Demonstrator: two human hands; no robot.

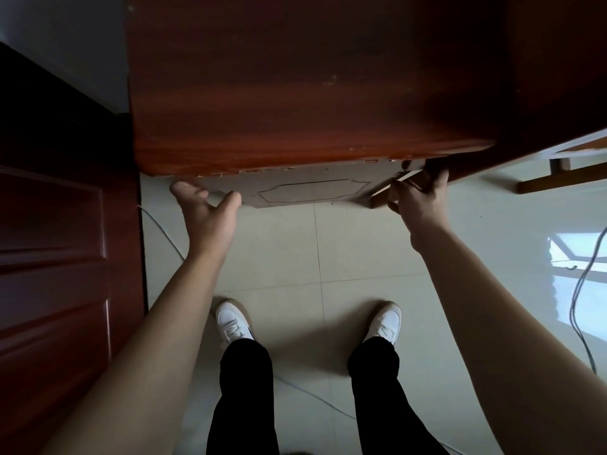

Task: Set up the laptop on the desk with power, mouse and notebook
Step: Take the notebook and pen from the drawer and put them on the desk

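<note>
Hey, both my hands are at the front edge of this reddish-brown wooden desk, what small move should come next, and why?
Probably close the left hand on the front edge of the reddish-brown wooden desk. The right hand curls under that edge near its corner, while the left hand is open just below it, so the hold looks one-sided.

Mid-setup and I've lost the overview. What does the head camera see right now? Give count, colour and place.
desk: one, reddish-brown wood, top centre
panel: one, grey-brown, under the desk's front edge
door: one, dark red-brown, left
floor: pale tiles, below
white cable: one, thin, on the floor by the door
dark cable: one, on the floor, far right
wooden frame: one, brown, right of the desk
shoes: two, white, bottom centre
trousers: black
left hand: at the panel's left corner, grip unclear
right hand: fingers curled at the panel's right end
</note>
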